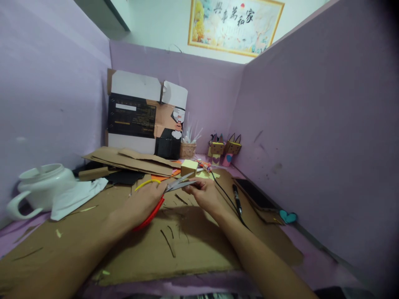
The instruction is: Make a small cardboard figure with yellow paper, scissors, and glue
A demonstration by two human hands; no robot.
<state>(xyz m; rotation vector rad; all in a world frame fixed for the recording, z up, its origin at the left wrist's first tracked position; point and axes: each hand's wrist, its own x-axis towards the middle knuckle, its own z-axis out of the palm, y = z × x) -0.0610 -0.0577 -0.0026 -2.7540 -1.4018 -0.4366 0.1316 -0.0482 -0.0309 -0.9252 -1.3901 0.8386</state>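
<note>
My left hand point(146, 203) is closed round the handles of a pair of scissors point(153, 216), one loop red and the other yellow. The blades are parted and point right, reaching the fingertips of my right hand point(204, 194). Those fingers are pinched together at the blades; a small dark piece seems to be between them, too small to make out. Just behind the blades stands a small box point(188, 167) with a pale yellow top and brown side. Thin dark offcuts point(168, 243) lie on the cardboard sheet point(205, 259) below my hands.
On the left are a white teapot-like pot point(46, 187) and white tissue point(81, 197). Flat cardboard pieces point(134, 160) lie behind. A pen point(237, 199), a black cable point(226, 194), a phone point(255, 193) and a teal heart point(288, 216) are at right. Purple walls enclose the desk.
</note>
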